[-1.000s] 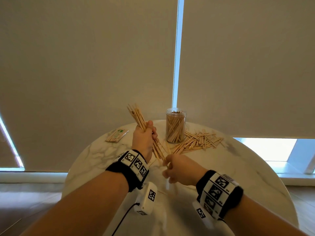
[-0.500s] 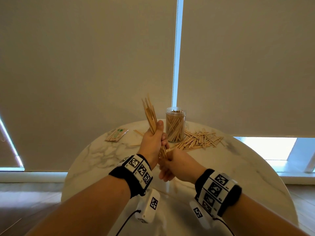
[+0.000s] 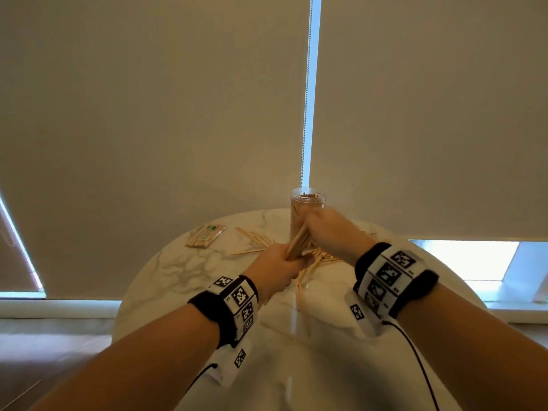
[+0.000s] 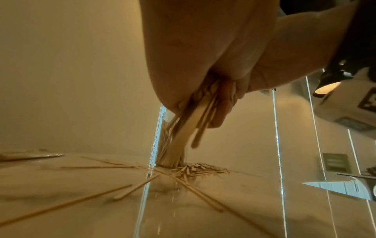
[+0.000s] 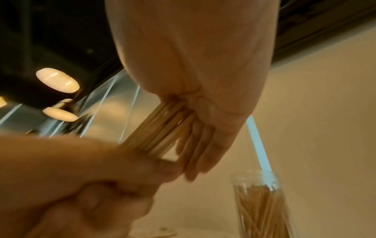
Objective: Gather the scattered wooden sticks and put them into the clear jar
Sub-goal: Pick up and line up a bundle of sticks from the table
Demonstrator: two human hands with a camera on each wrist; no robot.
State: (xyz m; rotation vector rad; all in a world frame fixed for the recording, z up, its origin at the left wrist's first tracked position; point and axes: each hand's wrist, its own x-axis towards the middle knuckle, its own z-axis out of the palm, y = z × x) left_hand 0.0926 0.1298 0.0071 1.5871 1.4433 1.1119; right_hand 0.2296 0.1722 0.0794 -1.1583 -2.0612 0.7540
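A bundle of wooden sticks (image 3: pixel 298 244) leans up to the right, just in front of the clear jar (image 3: pixel 307 198), which holds many upright sticks. My left hand (image 3: pixel 284 261) grips the bundle's lower end. My right hand (image 3: pixel 323 229) closes over its upper end and hides much of the jar. In the right wrist view the fingers (image 5: pixel 195 153) lie along the bundle (image 5: pixel 160 128), with the left hand (image 5: pixel 101 169) below and the jar (image 5: pixel 262 201) at lower right. The left wrist view shows the bundle (image 4: pixel 187 128) and a heap of sticks (image 4: pixel 199 167) at the jar's foot.
The round marble table (image 3: pixel 178 277) carries loose sticks (image 3: pixel 252 235) left of the hands and more under them (image 3: pixel 299 283). A wrapped packet of sticks (image 3: pixel 204 237) lies at the far left. Roller blinds hang close behind the table.
My right hand has moved from the bundle's lower end up to its top, in front of the jar. The left hand has sunk lower and the bundle now leans right.
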